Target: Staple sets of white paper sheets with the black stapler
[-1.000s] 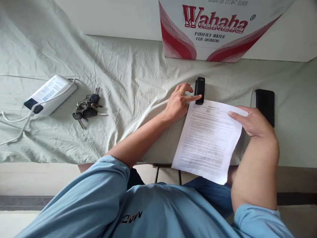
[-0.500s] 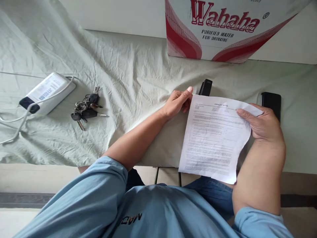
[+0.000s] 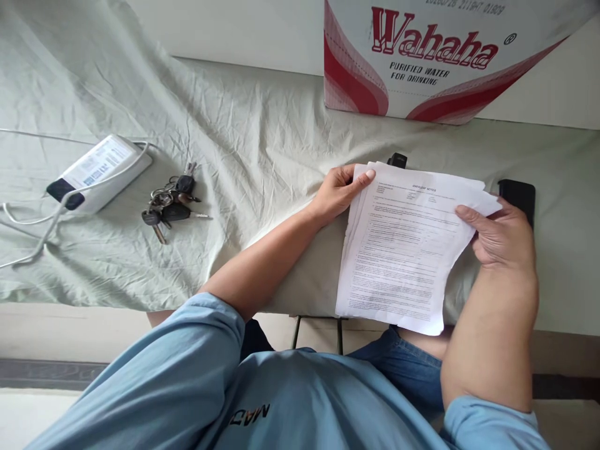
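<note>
- The person wears a light blue long-sleeved shirt [image 3: 290, 400] and blue jeans [image 3: 403, 362], nearest to the camera.
- A thin stack of white printed paper sheets [image 3: 403, 250] is held over the near edge of the bench [image 3: 262, 150], which is covered with a wrinkled pale green cloth.
- The sheets are full of small grey print, with a short heading at the top. Their far edges do not line up, so a few sheets show one behind the other. The near end hangs past the bench edge, over the lap.
- The left hand [image 3: 340, 190] pinches the top left corner of the sheets, thumb on top.
- The right hand [image 3: 501, 234] grips the right edge of the sheets, thumb on the front.
- A small black thing [image 3: 397, 160] peeks out just behind the sheets. I cannot tell what it is.
- A flat black phone [image 3: 518, 194] lies just behind the right hand.
- Well off to the left lie a bunch of keys [image 3: 171, 203] and a white power strip with a cord [image 3: 96, 172].
- At the back stands a white and red cardboard box that says "Wahaha" [image 3: 431, 62].
</note>
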Tool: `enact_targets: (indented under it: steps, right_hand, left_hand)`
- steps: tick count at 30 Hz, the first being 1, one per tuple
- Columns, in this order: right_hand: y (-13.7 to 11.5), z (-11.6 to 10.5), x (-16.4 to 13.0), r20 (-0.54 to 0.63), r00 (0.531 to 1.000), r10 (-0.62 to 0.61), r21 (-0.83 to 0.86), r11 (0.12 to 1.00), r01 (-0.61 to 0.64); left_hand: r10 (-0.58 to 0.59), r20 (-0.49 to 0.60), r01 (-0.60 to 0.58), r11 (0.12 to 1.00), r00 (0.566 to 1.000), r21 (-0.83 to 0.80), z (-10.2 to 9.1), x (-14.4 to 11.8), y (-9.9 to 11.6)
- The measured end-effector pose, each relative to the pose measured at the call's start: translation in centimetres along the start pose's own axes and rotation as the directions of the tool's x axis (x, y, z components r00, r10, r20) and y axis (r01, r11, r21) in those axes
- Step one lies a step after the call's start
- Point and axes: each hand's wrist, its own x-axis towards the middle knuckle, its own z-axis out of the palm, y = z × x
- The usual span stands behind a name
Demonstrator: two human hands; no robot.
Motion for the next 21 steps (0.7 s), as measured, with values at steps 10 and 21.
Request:
enact_targets:
  steps: [10, 21]
  right_hand:
    - [0.0, -1.4, 0.1, 0.001, 0.996, -0.091, -0.106, 0.990, 0.091]
    - [-0.6, -2.4, 0.3, -0.040, 0.986, -0.162, -0.162, 0.975, 0.154]
  left_hand:
    - [-0.016, -0.076, 0.018, 0.999, 0.997, 0.038, 0.0, -0.1, -0.3]
    - [-0.040, -0.096, 0.038, 0.999, 0.995, -0.025, -0.1, 0.5, -0.6]
